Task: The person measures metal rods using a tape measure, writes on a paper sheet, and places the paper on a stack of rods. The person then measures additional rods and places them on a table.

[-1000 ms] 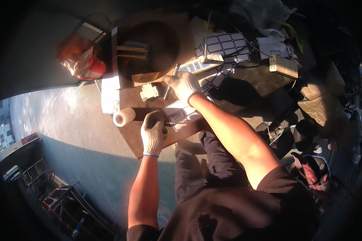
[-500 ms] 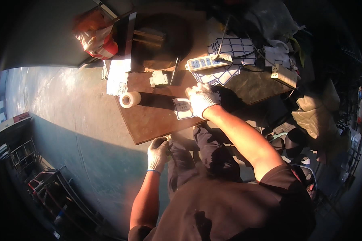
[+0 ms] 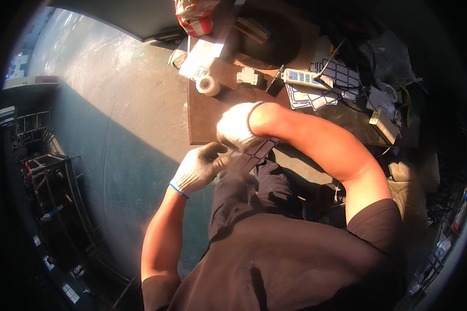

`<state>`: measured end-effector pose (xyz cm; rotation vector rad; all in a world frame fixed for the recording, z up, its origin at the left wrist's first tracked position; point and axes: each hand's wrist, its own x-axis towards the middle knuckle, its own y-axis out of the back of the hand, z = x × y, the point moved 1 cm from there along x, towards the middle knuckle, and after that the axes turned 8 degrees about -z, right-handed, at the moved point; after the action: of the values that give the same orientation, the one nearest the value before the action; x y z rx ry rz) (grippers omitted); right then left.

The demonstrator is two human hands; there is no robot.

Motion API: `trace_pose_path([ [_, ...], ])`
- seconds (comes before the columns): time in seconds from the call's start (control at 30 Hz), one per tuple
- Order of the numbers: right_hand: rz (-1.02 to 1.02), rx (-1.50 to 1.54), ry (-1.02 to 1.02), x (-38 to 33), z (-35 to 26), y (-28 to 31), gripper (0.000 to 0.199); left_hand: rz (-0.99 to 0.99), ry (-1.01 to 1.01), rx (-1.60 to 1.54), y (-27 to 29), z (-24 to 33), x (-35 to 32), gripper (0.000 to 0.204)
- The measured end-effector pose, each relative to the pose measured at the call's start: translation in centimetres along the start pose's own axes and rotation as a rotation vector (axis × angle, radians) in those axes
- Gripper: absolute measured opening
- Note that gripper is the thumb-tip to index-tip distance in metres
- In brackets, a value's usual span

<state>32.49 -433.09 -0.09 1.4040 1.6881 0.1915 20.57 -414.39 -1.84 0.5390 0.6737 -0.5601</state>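
Observation:
Both my hands wear white knit gloves. My right hand [image 3: 237,127] is closed over the top end of a dark flat sheet with pale outlined shapes [image 3: 254,154], at the near edge of the brown board table [image 3: 207,122]. My left hand [image 3: 198,167] grips the lower left end of the same sheet, just above my knee. The part of the sheet under my right glove is hidden.
On the table lie a roll of white tape [image 3: 208,85], a small metal part [image 3: 248,76], a white power strip [image 3: 303,78], more sheets of outlined shapes [image 3: 333,78] and a white box [image 3: 383,125]. A red and white bag [image 3: 194,18] sits at the far edge. Grey concrete floor [image 3: 114,119] spreads left.
My right hand has drawn the sheet from the table middle to its near edge. My left hand rose from beside my leg and took hold of the sheet. The view tilted further down.

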Motion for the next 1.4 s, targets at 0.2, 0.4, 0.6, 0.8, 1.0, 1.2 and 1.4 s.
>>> trace_pose_path([
  [0.2,0.967,-0.282,0.16,2.4,-8.6,2.4,0.043,0.163,0.107,-0.709,-1.9,-2.9,-8.1,0.023],
  [0.4,0.947,1.075,0.073,6.3,-16.3,-6.1,0.053,0.561,-0.124,-1.081,-3.3,-12.9,-17.1,0.034],
  [0.6,0.552,1.264,0.242,15.6,-29.7,-9.7,0.049,0.777,-0.171,-1.225,-6.5,-21.6,-29.5,0.037],
  [0.8,0.343,1.215,0.331,25.5,-43.0,-12.6,0.053,0.831,-0.305,-1.3,-9.6,-33.5,-42.1,0.033],
  [1.0,0.873,0.079,0.583,32.4,-56.7,-16.5,0.036,1.101,-0.401,-1.472,-10.0,-42.5,-51.2,0.027],
  [1.2,0.398,0.176,0.518,42.3,-68.0,-18.0,0.041,1.306,-0.509,-1.528,-9.0,-52.8,-58.1,0.027],
  [1.4,0.142,0.563,0.534,55.5,-77.6,-19.7,0.037,1.577,-0.34,-1.577,-5.8,-63.2,-64.8,0.025],
])
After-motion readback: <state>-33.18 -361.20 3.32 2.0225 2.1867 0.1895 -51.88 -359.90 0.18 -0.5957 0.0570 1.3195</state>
